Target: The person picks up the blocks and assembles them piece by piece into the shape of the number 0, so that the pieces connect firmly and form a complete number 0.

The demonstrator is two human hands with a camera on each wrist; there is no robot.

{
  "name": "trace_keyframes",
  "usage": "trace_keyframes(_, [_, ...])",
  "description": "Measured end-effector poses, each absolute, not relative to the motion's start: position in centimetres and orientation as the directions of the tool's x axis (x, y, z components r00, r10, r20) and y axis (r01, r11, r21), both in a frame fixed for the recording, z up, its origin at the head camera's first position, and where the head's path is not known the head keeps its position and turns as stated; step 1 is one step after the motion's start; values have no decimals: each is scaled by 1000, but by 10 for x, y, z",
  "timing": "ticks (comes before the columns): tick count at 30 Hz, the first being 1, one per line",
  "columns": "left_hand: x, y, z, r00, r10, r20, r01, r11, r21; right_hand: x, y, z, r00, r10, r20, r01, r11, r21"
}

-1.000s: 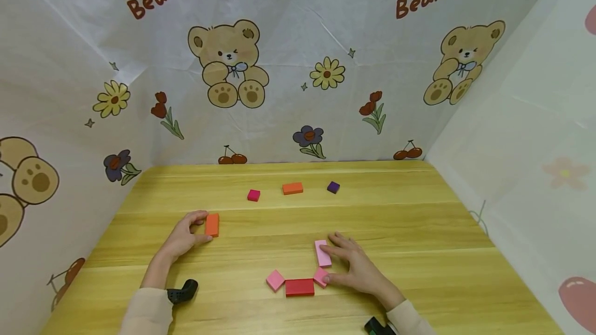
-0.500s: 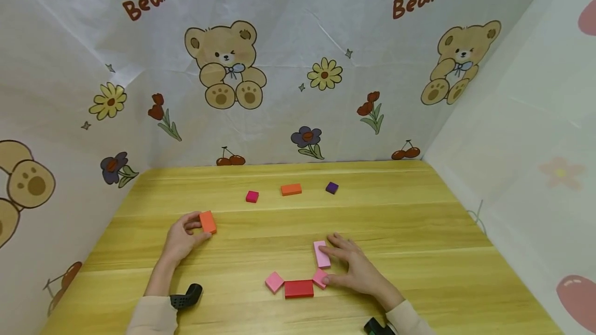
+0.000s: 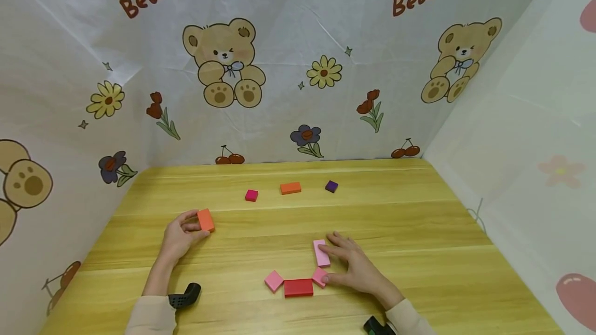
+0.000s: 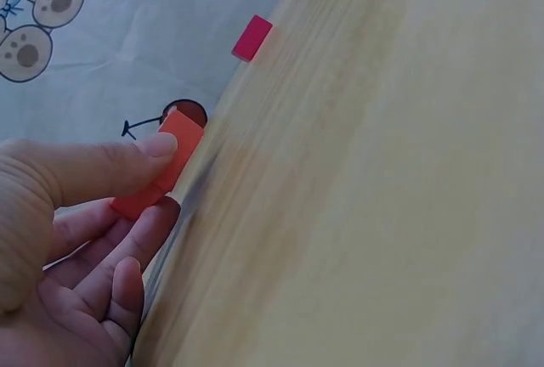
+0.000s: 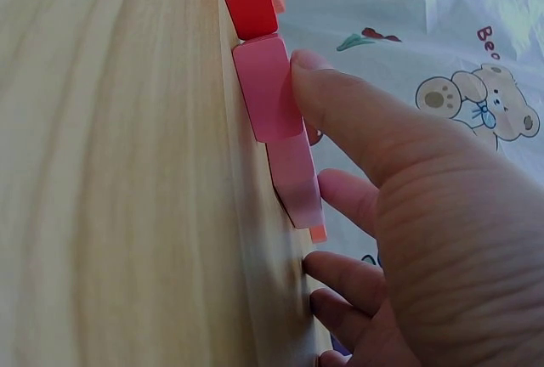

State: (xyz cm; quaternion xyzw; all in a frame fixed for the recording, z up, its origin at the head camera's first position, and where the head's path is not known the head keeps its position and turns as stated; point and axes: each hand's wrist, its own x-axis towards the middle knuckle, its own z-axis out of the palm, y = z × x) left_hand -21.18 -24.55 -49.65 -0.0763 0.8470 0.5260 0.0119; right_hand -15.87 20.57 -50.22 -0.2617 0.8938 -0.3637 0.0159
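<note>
My left hand (image 3: 177,240) pinches an orange rectangular block (image 3: 206,220) between thumb and fingers at the left of the table. In the left wrist view the thumb lies across that orange block (image 4: 187,142). My right hand (image 3: 355,267) rests by two pink blocks, its thumb at the small pink block (image 3: 318,276) and its index finger on the long pink block (image 3: 321,256). A red rectangular block (image 3: 298,288) lies between the small pink block and a second small pink block (image 3: 274,281), corners meeting. The right wrist view shows the thumb at the small block's side (image 5: 268,91).
Along the back of the wooden table (image 3: 396,211) lie a small magenta block (image 3: 251,195), an orange block (image 3: 291,188) and a small purple block (image 3: 331,186). A cloth wall (image 3: 279,133) with printed bears rises behind. Black wrist devices (image 3: 185,297) sit at both cuffs.
My left hand has picked up the orange block, tilted it and shifted it slightly left and away from me. The right hand and the pink and red blocks stay put.
</note>
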Motion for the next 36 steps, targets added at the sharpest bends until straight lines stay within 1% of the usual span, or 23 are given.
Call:
trace_keyframes(7, [-213, -240, -493, -992, -70, -109, -127, 374, 919, -159, 206, -501, -874, -470, 122, -416, 595, -687])
trace_keyframes(11, [-213, -234, -492, -992, -34, -120, -125, 357, 926, -160, 206, -501, -874, -473, 116, -415, 599, -685])
trace_keyframes(28, [-205, -194, -483, -990, 90, -111, -75, 331, 941, -160, 205, -502, -860, -485, 158, -456, 594, -663])
trace_keyframes(36, [-196, -174, -481, -986, 109, -126, -82, 338, 938, -160, 205, -504, -860, -482, 165, -459, 593, -662])
